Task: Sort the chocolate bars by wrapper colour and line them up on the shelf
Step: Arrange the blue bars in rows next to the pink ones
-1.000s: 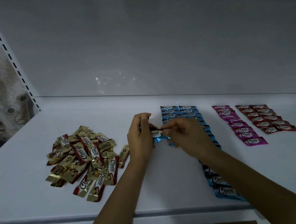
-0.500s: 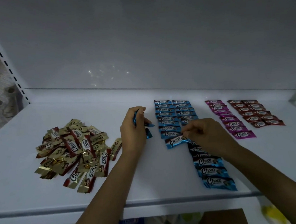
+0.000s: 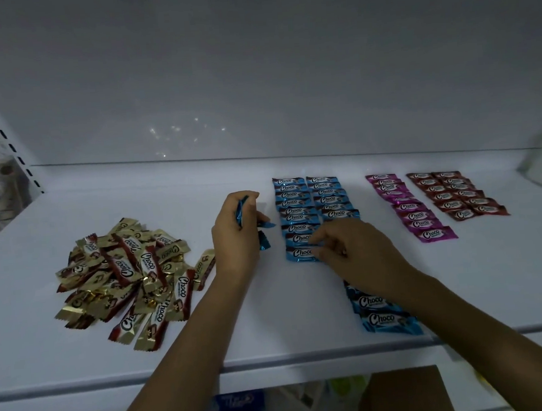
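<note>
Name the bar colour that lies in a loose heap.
The gold bars at the left: piled crisscross, while the blue bars, pink bars and red bars lie in rows.

The white shelf (image 3: 82, 363) looks smooth with a dull sheen. At the shelf's left, the gold bars (image 3: 123, 273) wear crinkly, mirror-bright foil; mid-shelf blue bars (image 3: 292, 202) and, at the shelf's right, pink bars (image 3: 406, 208) and red bars (image 3: 442, 196) show glossy film.

Blue bars (image 3: 309, 215) in rows, gold bars (image 3: 130, 273) heaped on shelf (image 3: 82, 363).
</note>
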